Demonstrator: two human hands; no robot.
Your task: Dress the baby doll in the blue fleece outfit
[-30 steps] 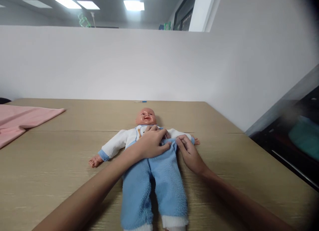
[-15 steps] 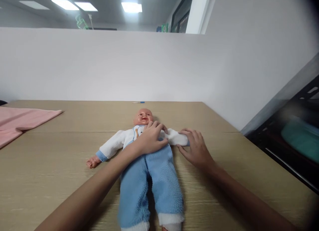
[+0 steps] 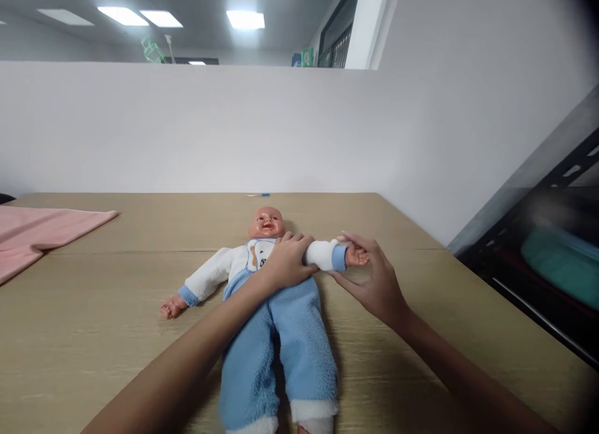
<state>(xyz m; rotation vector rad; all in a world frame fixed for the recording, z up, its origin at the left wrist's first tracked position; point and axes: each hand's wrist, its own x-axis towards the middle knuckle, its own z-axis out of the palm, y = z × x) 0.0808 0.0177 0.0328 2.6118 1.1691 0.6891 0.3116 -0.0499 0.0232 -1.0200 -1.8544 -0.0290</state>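
A baby doll [image 3: 269, 223] lies on its back, head toward the far side. It wears a white fleece top and blue fleece trousers [image 3: 299, 334] with white hems. My left hand [image 3: 290, 258] rests over the chest side and grips the upper part of the white sleeve [image 3: 321, 255]. Around that sleeve's blue cuff [image 3: 339, 258] is my right hand [image 3: 381, 284], fingertips at its upper edge and thumb at its lower edge. The doll's small hand [image 3: 356, 256] sticks out of the cuff. Its other arm [image 3: 208, 276] lies stretched out on the table.
A pink cloth [image 3: 51, 231] is spread at the left of the wooden table [image 3: 93, 346]. A thin blue-tipped item [image 3: 259, 195] lies by the far edge, against a white wall [image 3: 210, 128]. A black rack [image 3: 528, 259] stands to the right.
The doll's hand and whole blue cuff now show, earlier covered by my right hand. My right hand has opened wider around the cuff; my left has shifted onto the upper sleeve.
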